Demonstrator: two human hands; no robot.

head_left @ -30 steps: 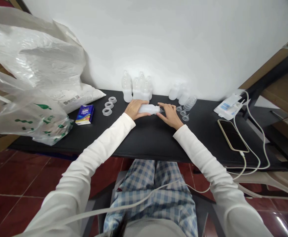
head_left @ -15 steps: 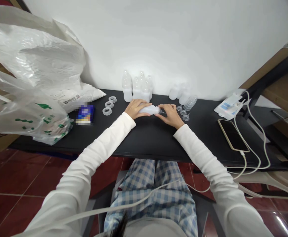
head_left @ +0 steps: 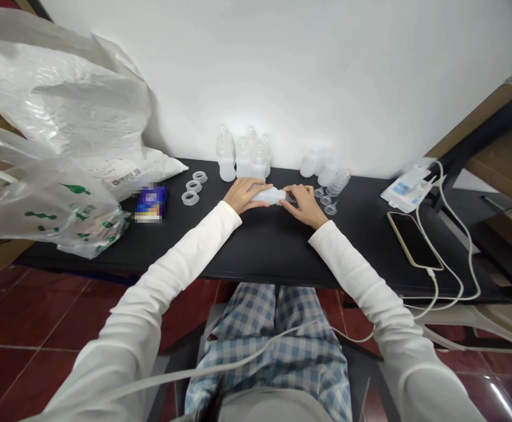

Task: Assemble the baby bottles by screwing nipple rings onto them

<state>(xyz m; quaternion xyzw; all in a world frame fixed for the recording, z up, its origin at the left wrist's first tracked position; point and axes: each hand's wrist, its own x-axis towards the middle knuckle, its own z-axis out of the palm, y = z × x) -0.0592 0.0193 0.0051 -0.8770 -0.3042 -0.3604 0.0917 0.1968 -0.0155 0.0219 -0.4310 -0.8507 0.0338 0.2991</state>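
A translucent white plastic bottle (head_left: pixel 270 195) lies on its side on the black table (head_left: pixel 260 246), held between both hands. My left hand (head_left: pixel 242 194) is wrapped round its body. My right hand (head_left: pixel 302 203) is closed at its neck end, fingers pinching there; what they pinch is too small to make out. Several assembled bottles (head_left: pixel 242 153) stand upright against the wall behind my hands. Three loose rings (head_left: pixel 193 188) lie to the left. Clear nipples (head_left: pixel 326 200) and a stack of clear caps (head_left: pixel 339 182) lie just right of my right hand.
Large plastic bags (head_left: pixel 49 146) fill the table's left end, with a small blue packet (head_left: pixel 149 202) beside them. More bottle bodies (head_left: pixel 320 164) lie by the wall. At the right, a phone (head_left: pixel 412 241) on a white cable (head_left: pixel 451 258) and a white package (head_left: pixel 408 187).
The bottle has shifted slightly toward my right hand and my hands have drawn a little closer together around it. Nothing else on the table has moved.
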